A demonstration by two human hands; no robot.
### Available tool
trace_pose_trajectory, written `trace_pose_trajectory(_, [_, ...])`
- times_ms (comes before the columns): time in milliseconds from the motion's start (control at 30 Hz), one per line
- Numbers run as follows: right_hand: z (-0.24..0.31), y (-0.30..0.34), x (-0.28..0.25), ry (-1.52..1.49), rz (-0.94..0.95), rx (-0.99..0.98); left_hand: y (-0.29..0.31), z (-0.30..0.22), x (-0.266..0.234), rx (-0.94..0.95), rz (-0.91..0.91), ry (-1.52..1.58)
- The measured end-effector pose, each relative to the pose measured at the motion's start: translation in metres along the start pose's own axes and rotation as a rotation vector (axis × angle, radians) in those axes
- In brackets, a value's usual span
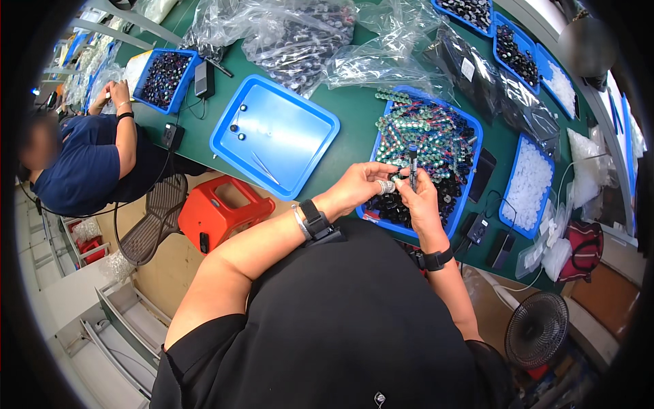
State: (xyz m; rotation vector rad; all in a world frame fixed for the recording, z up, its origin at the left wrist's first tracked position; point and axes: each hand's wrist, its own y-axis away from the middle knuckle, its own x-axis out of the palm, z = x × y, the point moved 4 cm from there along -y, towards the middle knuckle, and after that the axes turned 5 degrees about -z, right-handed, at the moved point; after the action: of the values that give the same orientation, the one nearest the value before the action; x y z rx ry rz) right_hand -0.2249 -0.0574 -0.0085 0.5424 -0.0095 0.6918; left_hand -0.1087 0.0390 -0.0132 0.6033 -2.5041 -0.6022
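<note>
Both my hands meet over the near part of a blue tray (475, 146). My left hand (361, 185) pinches a small round piece, partly hidden by the fingers. My right hand (424, 199) has a dark pen-like tool (413, 163) upright between its fingers, and its fingertips touch the same small piece. Strips of greenish clear round parts (409, 126) fill the tray's far side. Loose black pieces (392, 206) lie at its near side, under my hands.
To the left, another blue tray (286, 112) holds tweezers (266, 168) and a few dark balls (242, 136). Plastic bags (300, 41) cover the table's far side. A tray of white pieces (528, 180) stands right. A co-worker (82, 163) sits left, near a red stool (221, 211).
</note>
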Motion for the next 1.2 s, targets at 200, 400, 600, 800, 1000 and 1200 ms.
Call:
trace_pose_trajectory(200, [-0.005,-0.004,-0.001,0.107,-0.034,-0.043,0.001,0.0,-0.001,0.088,-0.045,-0.183])
trace_pose_trajectory(400, [-0.014,-0.002,0.002,0.287,0.009,-0.077,0.0,0.008,-0.011,-0.068,-0.059,0.026])
trace_pose_trajectory(600, [-0.015,0.012,-0.011,0.268,-0.058,-0.034,0.009,0.005,-0.029,0.006,-0.267,-0.091])
trace_pose_trajectory(800, [-0.033,0.018,-0.02,0.462,-0.026,-0.101,-0.001,0.04,-0.07,-0.149,-0.304,-0.116])
trace_pose_trajectory(1000, [-0.038,0.011,0.006,0.647,0.144,-0.049,-0.013,0.072,-0.108,0.106,-0.433,-0.578])
trace_pose_trajectory(1200, [-0.048,-0.001,0.036,0.909,0.211,-0.186,-0.022,0.082,-0.117,0.368,-0.503,-0.917])
